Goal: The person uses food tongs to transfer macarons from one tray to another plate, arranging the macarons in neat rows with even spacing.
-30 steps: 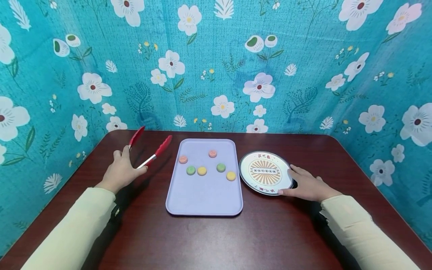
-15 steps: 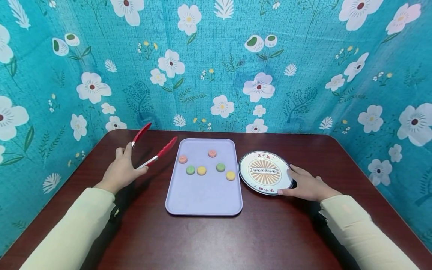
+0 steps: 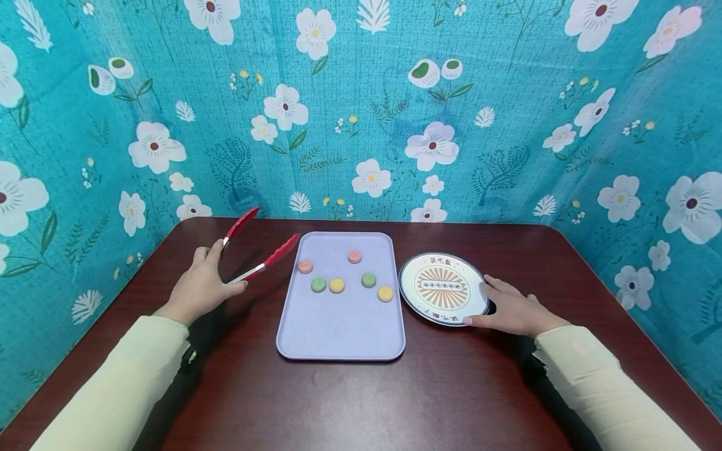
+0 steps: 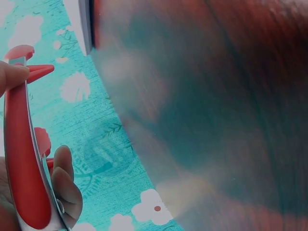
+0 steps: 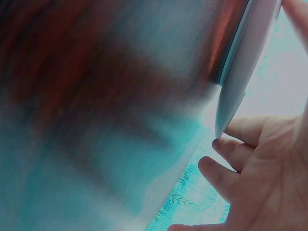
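Observation:
My left hand [image 3: 196, 285] grips a pair of red-and-silver tongs [image 4: 24, 149], whose spread arms point toward the back right. The near red tip of the tongs overlaps the left edge of the lilac tray [image 3: 341, 332] in the head view. On that tray lie small round macarons: two pink, such as the rear pink macaron [image 3: 355, 257], two green, such as the right green macaron [image 3: 369, 280], and two yellow, such as the right yellow macaron [image 3: 386, 294]. My right hand [image 3: 516, 308] holds the right rim of a white patterned plate [image 3: 442, 285] between thumb and forefinger, other fingers spread.
The plate stands close beside the tray's right edge on a dark brown table [image 3: 361, 407]. A turquoise floral cloth [image 3: 361, 125] hangs behind the table and along both sides.
The tongs have swung to the right, their near tip coming to the tray's left edge. The right hand, plate, tray and macarons stay where they were.

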`<act>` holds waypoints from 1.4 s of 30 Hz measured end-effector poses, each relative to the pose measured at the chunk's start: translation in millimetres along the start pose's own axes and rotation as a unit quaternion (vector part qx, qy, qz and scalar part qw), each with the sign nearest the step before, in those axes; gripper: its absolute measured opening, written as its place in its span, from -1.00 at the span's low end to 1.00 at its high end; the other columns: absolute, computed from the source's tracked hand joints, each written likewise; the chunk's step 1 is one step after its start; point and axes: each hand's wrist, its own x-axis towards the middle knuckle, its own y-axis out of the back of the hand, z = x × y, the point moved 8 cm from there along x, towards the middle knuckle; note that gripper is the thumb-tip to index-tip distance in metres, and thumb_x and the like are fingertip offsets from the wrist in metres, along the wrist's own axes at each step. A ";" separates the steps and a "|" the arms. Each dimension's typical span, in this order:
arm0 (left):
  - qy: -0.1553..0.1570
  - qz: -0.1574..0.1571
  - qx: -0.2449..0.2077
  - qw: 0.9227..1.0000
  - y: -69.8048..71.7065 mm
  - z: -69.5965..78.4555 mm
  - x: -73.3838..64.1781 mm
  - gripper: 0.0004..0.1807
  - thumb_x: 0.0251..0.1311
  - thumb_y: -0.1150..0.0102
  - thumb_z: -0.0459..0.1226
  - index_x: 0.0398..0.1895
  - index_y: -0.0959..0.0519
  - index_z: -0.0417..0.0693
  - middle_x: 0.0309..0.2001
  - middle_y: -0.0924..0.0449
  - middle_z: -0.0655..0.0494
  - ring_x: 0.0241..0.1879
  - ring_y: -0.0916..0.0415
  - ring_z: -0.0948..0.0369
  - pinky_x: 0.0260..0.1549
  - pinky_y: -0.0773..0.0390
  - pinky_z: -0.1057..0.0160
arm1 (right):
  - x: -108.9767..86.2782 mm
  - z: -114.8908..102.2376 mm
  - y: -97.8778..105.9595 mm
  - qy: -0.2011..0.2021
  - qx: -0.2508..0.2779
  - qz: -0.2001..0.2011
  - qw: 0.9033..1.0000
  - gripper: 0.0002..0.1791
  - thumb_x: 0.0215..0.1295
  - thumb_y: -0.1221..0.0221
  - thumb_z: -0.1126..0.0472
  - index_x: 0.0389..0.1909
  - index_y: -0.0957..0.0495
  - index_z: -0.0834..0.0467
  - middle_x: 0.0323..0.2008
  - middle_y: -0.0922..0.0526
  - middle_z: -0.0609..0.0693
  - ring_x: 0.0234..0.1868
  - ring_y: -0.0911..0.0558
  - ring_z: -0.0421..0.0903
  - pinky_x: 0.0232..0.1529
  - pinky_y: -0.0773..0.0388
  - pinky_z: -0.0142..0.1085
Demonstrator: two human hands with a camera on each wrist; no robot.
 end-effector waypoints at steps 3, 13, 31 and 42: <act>-0.004 -0.001 -0.004 1.000 0.4 0.7 -0.3 0.18 -0.10 -0.46 -0.11 0.47 0.09 -0.34 0.14 -0.15 -0.43 -0.11 -0.42 -0.25 -0.25 -0.57 -0.26 | -0.3 0.0 0.4 -0.003 0.006 -0.001 1.000 0.32 -0.12 -0.17 -0.54 0.42 -0.09 0.37 0.41 -0.03 0.41 0.37 -0.05 0.38 0.13 0.08 0.54; -0.005 -0.025 -0.013 1.000 -3.9 1.5 -3.9 0.19 -0.11 -0.45 -0.10 0.47 0.09 -0.34 0.19 -0.13 -0.43 -0.05 -0.40 -0.27 -0.25 -0.57 -0.25 | 1.1 -0.4 0.3 0.001 0.008 0.000 1.000 0.30 -0.13 -0.18 -0.52 0.42 -0.10 0.36 0.41 -0.04 0.41 0.36 -0.06 0.39 0.12 0.05 0.54; -0.020 -0.034 -0.022 0.999 -4.7 10.5 -14.2 0.17 -0.15 -0.48 -0.12 0.46 0.03 -0.32 0.14 -0.19 -0.39 -0.05 -0.41 -0.26 -0.29 -0.59 -0.22 | 1.7 -1.1 3.5 0.001 0.011 0.005 1.000 0.29 -0.14 -0.21 -0.52 0.42 -0.13 0.35 0.39 -0.06 0.41 0.35 -0.04 0.39 0.13 0.08 0.54; -0.032 -0.044 -0.025 0.998 -11.1 11.8 -21.2 0.19 -0.21 -0.52 -0.11 0.46 -0.01 -0.30 0.11 -0.23 -0.34 -0.06 -0.42 -0.23 -0.32 -0.62 -0.18 | 3.9 3.2 2.1 0.001 0.002 0.002 1.000 0.29 -0.16 -0.20 -0.54 0.41 -0.17 0.32 0.40 -0.07 0.40 0.36 -0.01 0.39 0.12 0.08 0.54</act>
